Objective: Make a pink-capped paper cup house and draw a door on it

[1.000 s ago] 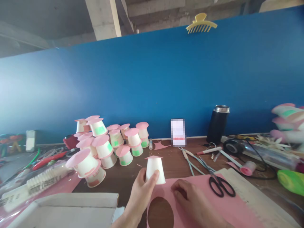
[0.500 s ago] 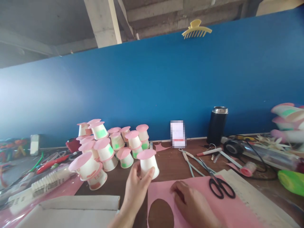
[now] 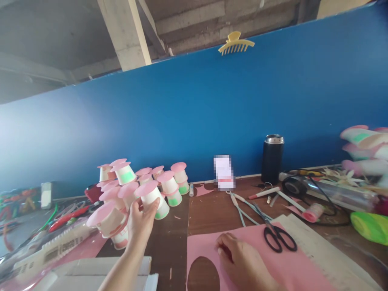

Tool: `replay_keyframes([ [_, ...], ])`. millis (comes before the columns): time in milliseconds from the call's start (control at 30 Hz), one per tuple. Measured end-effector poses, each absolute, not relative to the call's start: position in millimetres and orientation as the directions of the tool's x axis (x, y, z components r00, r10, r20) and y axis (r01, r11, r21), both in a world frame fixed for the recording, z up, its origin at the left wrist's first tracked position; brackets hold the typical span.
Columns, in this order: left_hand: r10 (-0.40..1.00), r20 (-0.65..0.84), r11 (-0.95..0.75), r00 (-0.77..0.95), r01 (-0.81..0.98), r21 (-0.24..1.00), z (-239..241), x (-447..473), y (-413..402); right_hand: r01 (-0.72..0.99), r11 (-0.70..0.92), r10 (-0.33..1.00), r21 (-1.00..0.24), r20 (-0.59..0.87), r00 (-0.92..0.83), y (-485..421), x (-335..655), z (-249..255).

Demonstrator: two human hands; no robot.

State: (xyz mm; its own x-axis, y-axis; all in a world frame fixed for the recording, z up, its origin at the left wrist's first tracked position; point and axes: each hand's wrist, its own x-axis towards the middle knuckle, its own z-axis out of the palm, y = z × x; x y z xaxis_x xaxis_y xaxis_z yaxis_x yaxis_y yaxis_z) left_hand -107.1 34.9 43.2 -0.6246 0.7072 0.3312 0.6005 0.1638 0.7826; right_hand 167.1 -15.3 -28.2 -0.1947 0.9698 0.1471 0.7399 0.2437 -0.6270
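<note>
My left hand (image 3: pixel 142 218) grips an upside-down white paper cup (image 3: pixel 152 197) with a pink paper disc (image 3: pixel 147 188) on its top. It holds this cup at the stacked cups, over a lower cup (image 3: pixel 162 209) with a green patch; whether the two touch I cannot tell. Around it stand several more upturned cups with pink discs, such as one (image 3: pixel 106 220) at the front left. My right hand (image 3: pixel 235 252) rests with curled fingers on a pink sheet (image 3: pixel 251 238) that has a round hole cut in it. What its fingers hold, if anything, is hidden.
Black-handled scissors (image 3: pixel 280 238) lie on the pink sheet's right side, with pliers (image 3: pixel 239 208) behind. A black bottle (image 3: pixel 272 159) stands by the blue partition (image 3: pixel 194 113). A glue stick (image 3: pixel 191 189) stands behind the cups. White cardboard (image 3: pixel 100 270) lies front left.
My left hand has carried the cup leftward from beside the pink sheet to the stacked cups. My right hand stays in place on the sheet. The view has shifted slightly.
</note>
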Motion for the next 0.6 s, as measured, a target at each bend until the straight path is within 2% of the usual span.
replay_keyframes([
  [367,0.667,0.422,0.236,-0.614,0.712,0.662,29,-111,54,0.728,0.260,0.965,-0.634,0.151,-0.214,-15,169,-30],
  [600,0.640,0.444,0.254,-0.628,0.717,0.649,29,-108,58,0.716,0.269,0.962,-0.644,0.148,-0.228,-15,171,-30],
])
